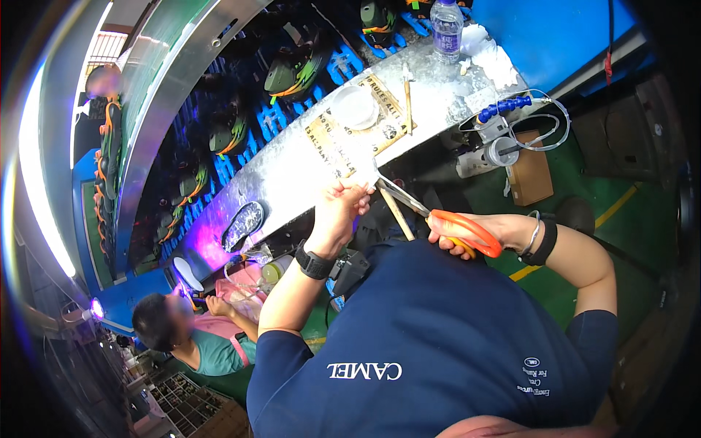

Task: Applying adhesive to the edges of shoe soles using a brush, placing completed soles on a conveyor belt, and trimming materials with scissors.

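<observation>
My right hand (456,232) is closed in the loops of orange-handled scissors (491,247). Their metal blades slant up and left, with the tips close to my left fingertips. My left hand (342,208) is closed, thumb and fingers pinched by the pale, overexposed head of a wooden-handled brush (396,212). The handle of that brush points down toward my shirt. Glare hides exactly how my fingers grip it and whether the blades touch it. Both hands are at the near edge of the metal worktop (292,193).
A white tub (355,107) stands on a printed cardboard sheet (394,102), beside another brush (407,102). A plastic bottle (446,31) and crumpled tissue (496,66) lie farther right. Shoes (292,73) ride blue racks behind. A dark sole (242,225) rests left; a co-worker (197,328) sits beyond.
</observation>
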### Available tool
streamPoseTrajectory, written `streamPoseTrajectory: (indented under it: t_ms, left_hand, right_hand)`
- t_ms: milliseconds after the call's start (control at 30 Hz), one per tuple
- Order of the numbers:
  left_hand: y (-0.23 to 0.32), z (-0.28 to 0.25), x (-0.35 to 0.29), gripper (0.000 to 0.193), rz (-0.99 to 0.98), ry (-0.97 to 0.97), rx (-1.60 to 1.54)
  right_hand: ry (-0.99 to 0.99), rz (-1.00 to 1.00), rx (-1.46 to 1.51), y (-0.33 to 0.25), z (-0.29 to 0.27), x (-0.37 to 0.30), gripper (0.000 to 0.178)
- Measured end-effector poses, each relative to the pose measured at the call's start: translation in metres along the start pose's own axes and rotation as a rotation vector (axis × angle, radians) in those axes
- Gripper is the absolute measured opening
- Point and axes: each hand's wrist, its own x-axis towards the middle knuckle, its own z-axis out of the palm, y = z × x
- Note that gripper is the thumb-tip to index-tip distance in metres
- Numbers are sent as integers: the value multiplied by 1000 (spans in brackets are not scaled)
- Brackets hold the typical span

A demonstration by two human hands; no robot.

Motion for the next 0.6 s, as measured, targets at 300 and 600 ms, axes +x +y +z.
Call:
streamPoseTrajectory:
  t_ms: [300,600]
  left_hand:
    - [1,15,3,7,-65,5,-29]
    - [-8,14,19,5,-77,-91,84]
  right_hand:
    - [77,-115,-195,-16,2,16,53]
    - [125,30,-128,-30,-12,26,50]
